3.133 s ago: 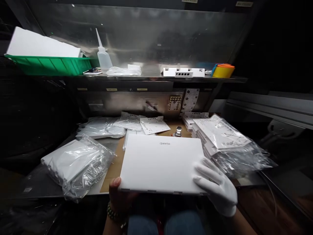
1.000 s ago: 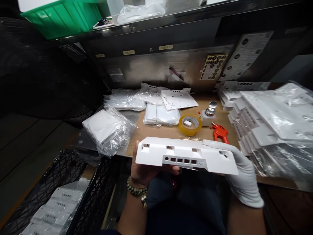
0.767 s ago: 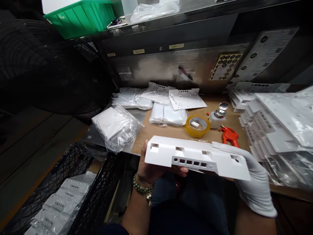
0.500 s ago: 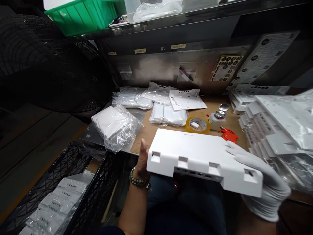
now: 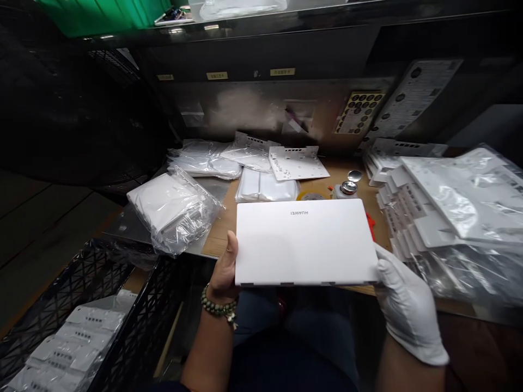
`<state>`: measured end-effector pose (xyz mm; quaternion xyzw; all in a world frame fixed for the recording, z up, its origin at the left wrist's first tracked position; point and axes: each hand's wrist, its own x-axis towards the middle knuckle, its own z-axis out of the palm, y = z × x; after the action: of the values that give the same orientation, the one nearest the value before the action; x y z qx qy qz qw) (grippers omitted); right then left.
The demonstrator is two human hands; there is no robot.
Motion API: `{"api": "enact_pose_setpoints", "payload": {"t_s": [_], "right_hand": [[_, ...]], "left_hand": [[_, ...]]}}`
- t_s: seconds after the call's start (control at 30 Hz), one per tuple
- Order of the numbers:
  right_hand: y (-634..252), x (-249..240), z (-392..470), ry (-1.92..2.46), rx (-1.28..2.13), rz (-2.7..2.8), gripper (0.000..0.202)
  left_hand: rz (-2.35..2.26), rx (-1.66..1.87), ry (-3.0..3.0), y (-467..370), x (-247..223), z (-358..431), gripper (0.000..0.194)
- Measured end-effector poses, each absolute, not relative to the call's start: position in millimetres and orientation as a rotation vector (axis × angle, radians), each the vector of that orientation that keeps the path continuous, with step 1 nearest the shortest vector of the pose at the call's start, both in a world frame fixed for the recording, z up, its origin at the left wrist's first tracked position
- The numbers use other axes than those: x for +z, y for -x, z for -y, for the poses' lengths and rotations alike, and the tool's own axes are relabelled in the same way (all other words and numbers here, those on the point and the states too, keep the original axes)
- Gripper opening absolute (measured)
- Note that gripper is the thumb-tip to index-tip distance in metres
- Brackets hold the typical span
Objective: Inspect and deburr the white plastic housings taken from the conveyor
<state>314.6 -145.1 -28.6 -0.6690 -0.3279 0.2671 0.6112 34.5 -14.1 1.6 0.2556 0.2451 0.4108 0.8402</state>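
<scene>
A flat white panel (image 5: 304,245) marked HUAWEI, the lettering upside down, is held between both hands above the bench's front edge. My bare left hand (image 5: 225,269) grips its left end, thumb up along the side, with a beaded bracelet at the wrist. On the right end, my right hand (image 5: 402,296) in a white glove is closed around the lower corner. Behind the panel, a yellow tape roll (image 5: 312,196) and a red tool (image 5: 370,224) are partly hidden. A round metal-lidded container (image 5: 348,188) stands open beyond it.
Wrapped white parts (image 5: 169,204) lie at left, and clear plastic bags (image 5: 267,186) behind the panel. A tall stack of white parts (image 5: 445,201) fills the right side. A black crate (image 5: 143,305) stands lower left. A shelf edge (image 5: 245,30) crosses above.
The panel has tipped so its slotted, port-bearing side no longer shows and its flat face is level in view. My right hand has shifted its hold at the right end. The camera view has moved slightly.
</scene>
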Motion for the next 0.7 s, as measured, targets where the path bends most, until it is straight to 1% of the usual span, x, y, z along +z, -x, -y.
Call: {"api": "enact_pose_setpoints", "payload": {"t_s": [0.27, 0.47, 0.6, 0.7], "right_hand": [[-317, -35, 146, 1.562, 0.613, 0.833, 0.043], [-310, -25, 145, 1.577, 0.567, 0.803, 0.042], [-306, -18, 143, 1.575, 0.657, 0.744, 0.045], [-304, -15, 143, 1.557, 0.764, 0.756, 0.046]], "left_hand": [[-0.585, 0.906, -0.566, -33, -1, 13, 0.074], [-0.697, 0.882, -0.575, -36, -2, 12, 0.077], [-0.894, 0.952, -0.658, -36, -4, 7, 0.066], [-0.994, 0.964, -0.742, -36, -5, 2, 0.064]]}}
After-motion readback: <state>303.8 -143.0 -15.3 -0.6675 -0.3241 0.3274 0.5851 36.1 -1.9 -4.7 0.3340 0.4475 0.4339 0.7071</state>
